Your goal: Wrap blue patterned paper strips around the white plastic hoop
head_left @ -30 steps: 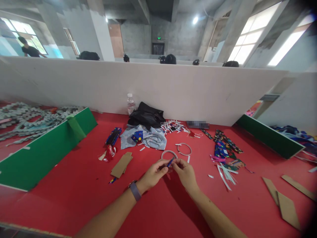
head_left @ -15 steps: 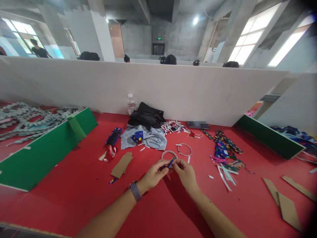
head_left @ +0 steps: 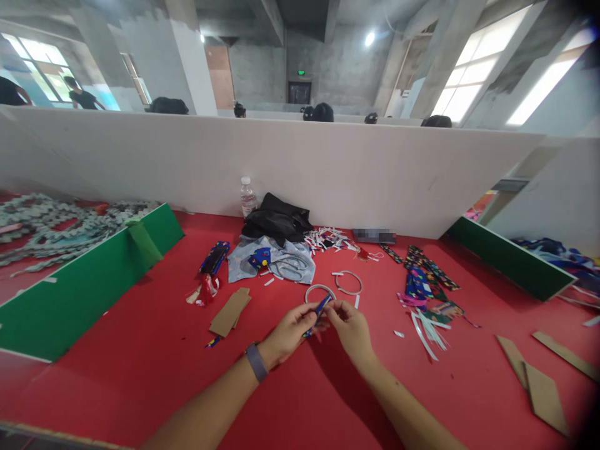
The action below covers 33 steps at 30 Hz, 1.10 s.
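Note:
Both my hands meet over the red table (head_left: 140,350), pinching a narrow blue patterned strip (head_left: 317,312) between them. My left hand (head_left: 290,331), with a grey band on the wrist, grips the strip's lower end with curled fingers. My right hand (head_left: 349,325) pinches its upper end with thumb and forefinger. Just beyond my fingers lie two white rings (head_left: 349,282) flat on the table.
Colourful patterned strips (head_left: 424,281) and white paper slips lie to the right. Cardboard pieces (head_left: 229,311) sit left, more at far right. A water bottle (head_left: 247,197), black bag (head_left: 276,222), grey cloth with scissors (head_left: 285,262) stand by the white partition. Green boards (head_left: 79,281) flank both sides.
The blue strip now reaches lower, down past my left fingers, and my left hand has shifted its grip slightly. My arms have stayed in place.

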### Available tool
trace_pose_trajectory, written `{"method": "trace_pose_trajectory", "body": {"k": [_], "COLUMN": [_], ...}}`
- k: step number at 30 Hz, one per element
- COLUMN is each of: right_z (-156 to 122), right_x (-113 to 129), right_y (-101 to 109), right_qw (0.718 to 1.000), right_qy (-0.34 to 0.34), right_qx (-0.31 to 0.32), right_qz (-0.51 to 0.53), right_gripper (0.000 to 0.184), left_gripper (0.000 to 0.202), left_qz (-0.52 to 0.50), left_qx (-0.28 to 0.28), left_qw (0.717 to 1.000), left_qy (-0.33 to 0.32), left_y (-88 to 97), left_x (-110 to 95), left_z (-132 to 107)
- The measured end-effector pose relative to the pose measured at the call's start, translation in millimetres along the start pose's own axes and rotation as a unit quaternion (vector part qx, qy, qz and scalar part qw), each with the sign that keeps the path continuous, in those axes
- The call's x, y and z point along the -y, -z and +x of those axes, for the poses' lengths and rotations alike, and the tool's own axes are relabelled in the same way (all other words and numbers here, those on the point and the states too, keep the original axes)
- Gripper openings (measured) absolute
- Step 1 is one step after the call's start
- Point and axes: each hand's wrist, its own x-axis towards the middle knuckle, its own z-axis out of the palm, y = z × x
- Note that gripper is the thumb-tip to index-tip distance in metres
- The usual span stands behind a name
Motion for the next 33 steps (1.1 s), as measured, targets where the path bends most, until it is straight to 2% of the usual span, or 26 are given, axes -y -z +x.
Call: {"method": "trace_pose_trajectory", "body": {"k": [6,11,26,33], "right_z": [-1.6,-0.8,1.5,3.0], "right_x": [4.3,2.7,-3.7,-8.2], "right_y": [0.1,0.3,1.2,0.5], "right_qw": [1.0,1.0,1.0,1.0], "right_qy": [0.006,0.005,0.008,0.015], "right_qx": [-0.02,-0.015,-0.002,0.006], "right_qz": [-0.02,-0.019,-0.003,0.008], "right_gripper": [0.027,0.026,0.025,0.028], "left_gripper": [0.035,0.037,0.043,0.044], "left_qz": [-0.053,-0.033,0.033,0.035], "left_qx": [0.005,0.009,-0.028,-0.019], "left_qw": [0.998,0.999,0.999,0.999], "left_qy": [0.018,0.007,-0.007,0.001], "left_y": [0.9,1.5,0.0,-0.3], "left_x": [2.6,4.0,3.7,0.2], "left_z": [2.3,1.5,0.4,-0.6]}}
